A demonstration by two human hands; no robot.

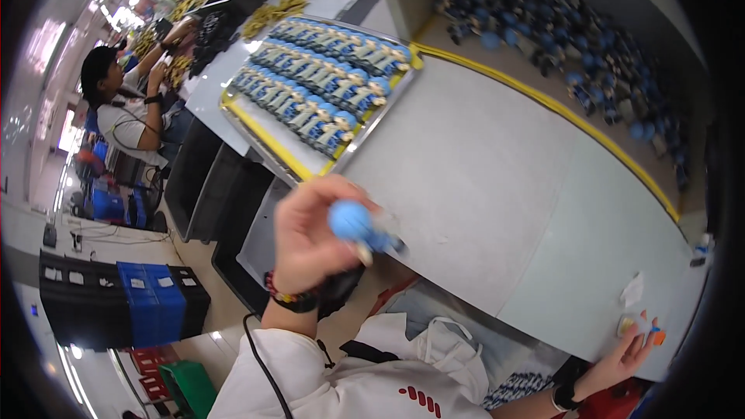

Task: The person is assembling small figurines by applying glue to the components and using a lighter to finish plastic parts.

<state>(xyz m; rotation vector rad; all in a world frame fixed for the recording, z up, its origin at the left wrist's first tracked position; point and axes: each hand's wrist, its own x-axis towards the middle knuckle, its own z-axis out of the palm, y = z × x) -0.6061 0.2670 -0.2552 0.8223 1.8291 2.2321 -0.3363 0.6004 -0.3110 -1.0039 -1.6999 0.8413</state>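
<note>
My left hand point(310, 225), raised just in front of the table's near edge, is closed round a small figurine point(351, 223) with a round light-blue head and darker blue body. The figurine is tilted and slightly blurred, its head toward the left and its feet toward the right. At the far right end of the table is my right hand point(627, 355), its fingers apart. Its fingertips are beside a small orange and blue thing point(658, 336) and a small clear container point(625, 326) with something yellowish in it; whether they touch is hard to see.
A metal tray point(365, 130) with yellow edging holds rows of similar figurines. A walled bin point(497, 58) behind the table point(473, 163) has a heap of them. White scrap point(632, 289) lies at right. A co-worker point(128, 105) sits at far left; dark crates point(206, 178) stand below.
</note>
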